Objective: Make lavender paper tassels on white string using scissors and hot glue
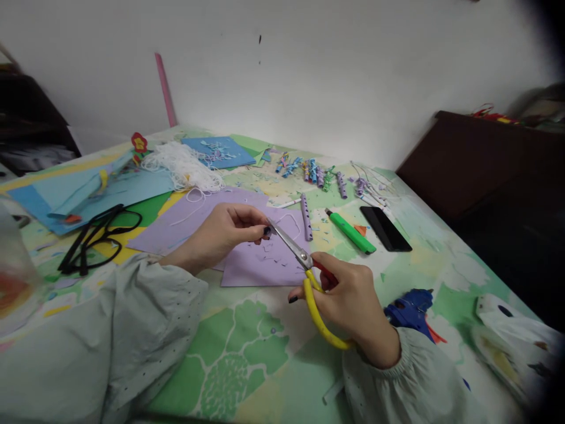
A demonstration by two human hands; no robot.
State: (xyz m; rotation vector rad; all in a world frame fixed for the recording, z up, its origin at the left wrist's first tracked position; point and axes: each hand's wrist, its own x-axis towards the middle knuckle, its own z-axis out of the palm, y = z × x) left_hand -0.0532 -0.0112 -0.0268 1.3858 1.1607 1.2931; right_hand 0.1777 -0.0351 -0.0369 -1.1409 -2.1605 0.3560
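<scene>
My right hand (353, 294) grips a pair of scissors (291, 244) with yellow and red handles. The blades look nearly closed and point away to the upper left, their tips meeting my left fingertips. My left hand (232, 227) is closed in a pinch; whatever lies between thumb and forefinger is too small to name. Both hands are over purple paper sheets (260, 271) strewn with tiny scraps. Just beyond the scissors lies a purple paper tube (306, 218) dotted with dark holes, and a white string (289, 221) curls beside it.
A green marker-like cutter (352, 231) and a black phone (385, 228) lie to the right, with a blue glue gun (410, 309) nearer me. Black glasses (99, 238) rest at left. Behind are white yarn (180, 165), blue paper (220, 152) and several curled paper pieces (312, 171).
</scene>
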